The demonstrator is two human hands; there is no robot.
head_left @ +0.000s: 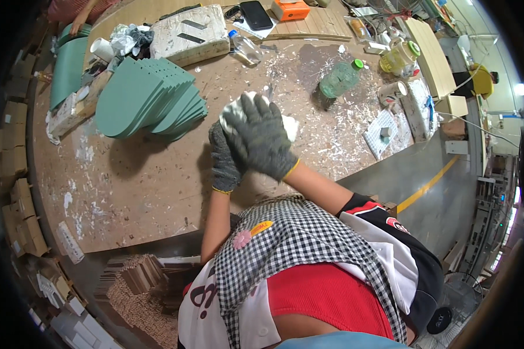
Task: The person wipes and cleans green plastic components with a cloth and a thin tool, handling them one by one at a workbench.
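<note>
One gloved right hand (261,135), flat, fingers extended, lies across gloved left hand (225,161) and white wad (291,128). Left's grip mostly hidden, can't tell. Wad pokes out past right hand, above worktop (140,203), between green panels (137,96) and green-capped bottle (339,80).

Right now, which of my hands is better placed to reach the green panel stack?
Probably your left hand: it's nearer the green panel stack, which sits to its left. Your right hand overlaps it from the right, with white material beside it, so it would likely have to cross over.
</note>
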